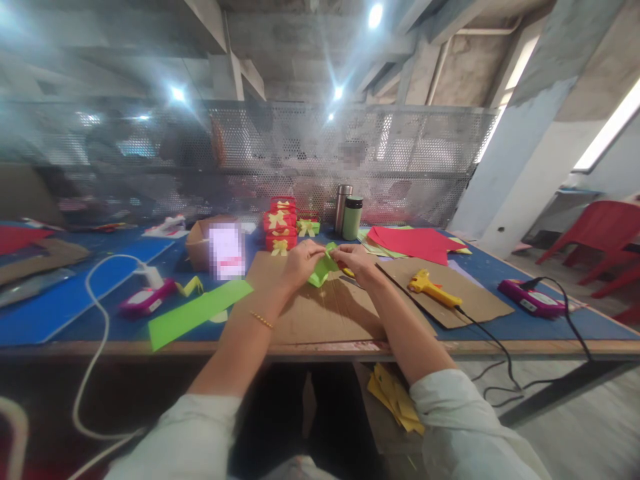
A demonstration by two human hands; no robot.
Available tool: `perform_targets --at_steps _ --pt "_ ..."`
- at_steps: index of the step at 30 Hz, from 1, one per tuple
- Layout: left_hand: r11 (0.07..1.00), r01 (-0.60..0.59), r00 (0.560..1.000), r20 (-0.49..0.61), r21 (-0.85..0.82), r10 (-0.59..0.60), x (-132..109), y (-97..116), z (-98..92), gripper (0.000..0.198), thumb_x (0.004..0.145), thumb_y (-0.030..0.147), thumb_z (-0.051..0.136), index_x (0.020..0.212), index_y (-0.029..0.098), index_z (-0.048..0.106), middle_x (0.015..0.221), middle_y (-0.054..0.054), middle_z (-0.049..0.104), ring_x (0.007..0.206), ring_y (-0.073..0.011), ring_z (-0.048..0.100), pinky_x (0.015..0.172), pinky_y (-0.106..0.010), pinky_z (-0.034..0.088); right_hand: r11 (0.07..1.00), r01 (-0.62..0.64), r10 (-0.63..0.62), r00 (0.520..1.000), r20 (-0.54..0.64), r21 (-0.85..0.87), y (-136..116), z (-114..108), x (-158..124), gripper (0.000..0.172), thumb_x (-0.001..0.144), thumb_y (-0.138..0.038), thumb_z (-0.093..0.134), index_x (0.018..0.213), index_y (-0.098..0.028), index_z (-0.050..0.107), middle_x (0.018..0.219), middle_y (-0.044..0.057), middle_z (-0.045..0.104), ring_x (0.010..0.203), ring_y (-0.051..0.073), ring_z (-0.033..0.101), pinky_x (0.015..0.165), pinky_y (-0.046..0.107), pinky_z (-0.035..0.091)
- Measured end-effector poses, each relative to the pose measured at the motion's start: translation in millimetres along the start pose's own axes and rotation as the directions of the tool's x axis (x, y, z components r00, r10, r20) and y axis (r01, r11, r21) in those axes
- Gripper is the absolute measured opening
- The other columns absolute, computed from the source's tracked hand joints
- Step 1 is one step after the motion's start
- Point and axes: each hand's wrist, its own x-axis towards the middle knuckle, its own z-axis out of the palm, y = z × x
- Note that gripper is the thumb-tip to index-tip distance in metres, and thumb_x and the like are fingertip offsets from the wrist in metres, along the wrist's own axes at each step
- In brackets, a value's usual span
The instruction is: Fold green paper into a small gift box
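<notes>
My left hand (305, 261) and my right hand (356, 263) meet over a brown cardboard sheet (310, 323). Between them is a bright green folded piece (323, 270), which looks like felt or stiff paper. The fingers of both hands are closed on its upper edge, and its lower part hangs below them. By my right hand, partly hidden, lies a small yellow-handled tool (349, 273). A flat green strip (200, 313) rests left of my left forearm. Behind my hands are stacked red boxes with yellow bows (280, 223) and a green box with a bow (307, 227).
A yellow glue gun (434, 291) lies on cardboard at the right, its black cord running off the table edge. Purple power strips (147, 298) sit at both sides. Two flasks (353, 219), red sheets (415, 244) and a phone (227, 252) against a cardboard box stand or lie farther back.
</notes>
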Motion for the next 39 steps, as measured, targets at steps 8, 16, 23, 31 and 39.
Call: perform_targets --at_steps 8,16,23,31,39 --pt "0.999 0.028 1.000 -0.008 0.016 -0.028 -2.6 -8.5 1.3 0.014 0.088 0.029 0.069 0.090 0.021 0.081 0.095 -0.008 0.077 0.087 -0.0225 0.067 0.082 -0.034 0.052 1.000 -0.009 0.008 1.000 -0.027 -0.021 -3.0 -1.1 -2.3 0.023 0.057 -0.041 0.066 0.051 -0.020 0.057 0.049 -0.004 0.046 0.049 0.009 0.038 0.049 0.026 0.032" --pt "0.999 0.051 0.998 -0.023 0.017 -0.050 -3.0 -8.5 3.3 0.013 0.087 0.027 0.069 0.089 0.022 0.081 0.091 -0.007 0.076 0.081 -0.0199 0.066 0.079 -0.033 0.052 0.999 -0.025 0.025 1.000 -0.009 -0.027 1.1 -0.4 -1.1 0.023 0.058 -0.040 0.065 0.051 -0.021 0.054 0.048 -0.004 0.045 0.049 0.010 0.039 0.048 0.025 0.032" --pt "0.995 0.098 0.991 -0.096 -0.013 -0.099 -0.2 -2.0 -2.6 0.016 0.089 0.028 0.067 0.090 0.019 0.080 0.096 -0.008 0.078 0.088 -0.0216 0.069 0.083 -0.034 0.054 0.990 0.113 -0.126 0.978 -0.167 -0.083 -0.9 -0.9 1.3 0.035 0.070 -0.053 0.065 0.059 -0.021 0.060 0.055 0.000 0.055 0.054 0.013 0.049 0.052 0.027 0.039" --pt "0.989 0.148 0.977 -0.152 -0.017 -0.149 3.4 0.9 -5.4 0.012 0.087 0.023 0.068 0.086 0.018 0.080 0.093 -0.008 0.078 0.085 -0.0209 0.069 0.082 -0.033 0.054 0.914 0.336 -0.352 0.935 -0.033 -0.226 0.8 2.3 -1.5 0.036 0.076 -0.056 0.069 0.078 -0.020 0.071 0.072 0.004 0.070 0.067 0.017 0.059 0.064 0.030 0.045" --pt "0.990 0.125 0.983 -0.143 0.064 -0.115 1.7 3.9 -3.6 0.012 0.087 0.024 0.068 0.087 0.016 0.078 0.090 -0.009 0.077 0.078 -0.0188 0.067 0.073 -0.030 0.052 0.805 0.458 -0.506 0.862 -0.034 -0.376 1.6 0.5 -2.8 0.027 0.084 -0.046 0.064 0.077 -0.021 0.069 0.073 0.004 0.069 0.066 0.017 0.060 0.063 0.029 0.046"
